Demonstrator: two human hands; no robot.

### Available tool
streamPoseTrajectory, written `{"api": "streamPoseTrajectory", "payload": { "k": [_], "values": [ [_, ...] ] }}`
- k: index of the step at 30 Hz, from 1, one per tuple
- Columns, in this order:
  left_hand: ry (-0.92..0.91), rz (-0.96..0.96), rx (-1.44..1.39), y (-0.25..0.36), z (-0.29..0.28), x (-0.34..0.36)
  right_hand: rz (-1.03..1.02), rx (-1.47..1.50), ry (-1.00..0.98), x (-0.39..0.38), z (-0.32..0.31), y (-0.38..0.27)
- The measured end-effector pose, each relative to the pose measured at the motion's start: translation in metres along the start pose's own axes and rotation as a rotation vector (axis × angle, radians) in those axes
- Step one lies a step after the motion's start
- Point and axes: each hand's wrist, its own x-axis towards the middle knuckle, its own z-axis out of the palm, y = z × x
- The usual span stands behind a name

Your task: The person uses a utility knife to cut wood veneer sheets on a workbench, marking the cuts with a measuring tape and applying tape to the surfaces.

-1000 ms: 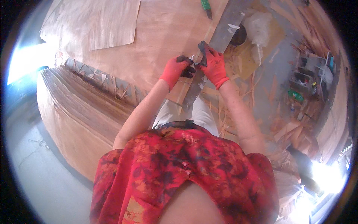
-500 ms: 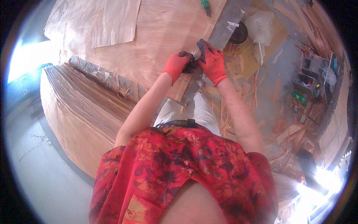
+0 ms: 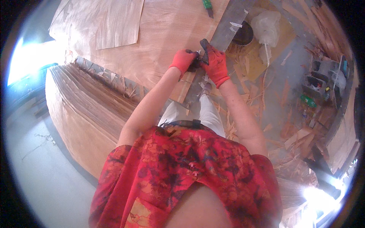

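Observation:
Both hands wear red gloves with dark palms and meet over the right edge of a wide, thin wood sheet [image 3: 163, 36]. My left hand [image 3: 184, 60] is closed, its fingers curled in against the right one. My right hand [image 3: 215, 64] pinches close beside it, one dark fingertip pointing up and away. A small pale bit shows between the fingers, too small to name; the gloves hide the rest. On the sheet beyond lies a green-handled tool [image 3: 207, 4] with a dark blade. A smaller veneer sheet [image 3: 118, 24] rests on top at the far left.
A grey flat strip [image 3: 231, 28] runs along the sheet's right side. Beyond it stand a dark bucket [image 3: 243, 34] and a clear plastic bag [image 3: 265, 26]. Wood scraps [image 3: 243, 89] litter the floor at right, near grey blocks [image 3: 316, 81]. A tall veneer stack [image 3: 85, 121] stands at left.
My left hand has shifted slightly right and up, closer against the right hand. My right hand has moved slightly left. The view has shifted a little.

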Motion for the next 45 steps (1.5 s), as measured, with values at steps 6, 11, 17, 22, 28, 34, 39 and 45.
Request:
{"api": "streamPoseTrajectory", "payload": {
  "k": [6,11,17,22,28,34,39,45],
  "values": [
    [0.129,0.08,0.159,-0.001,0.009,0.002,-0.033,0.022,0.022,-0.003,0.0,0.004],
    [-0.117,-0.104,-0.159,-0.012,-0.011,0.011,-0.111,-0.097,-0.041,-0.002,-0.002,0.002],
    [-0.176,-0.243,-0.379,-0.018,-0.056,-0.024,-0.271,-0.242,-0.027,-0.004,0.005,0.01],
    [0.201,-0.053,-0.426,-0.063,-0.154,-0.061,-0.293,-0.326,-0.084,-0.002,0.001,0.001],
    [0.773,0.23,0.023,-0.129,-0.253,-0.076,-0.298,-0.357,-0.171,0.006,-0.02,-0.018],
    [0.905,0.615,0.624,-0.133,-0.319,-0.043,-0.117,-0.05,-0.135,0.034,-0.038,-0.055],
    [0.986,0.701,0.89,-0.121,-0.367,0.029,-0.136,-0.103,0.007,0.076,-0.002,-0.063],
    [1.042,0.504,0.996,-0.09,-0.475,0.149,-0.096,-0.411,0.174,0.181,0.067,-0.043]
  ]
}}
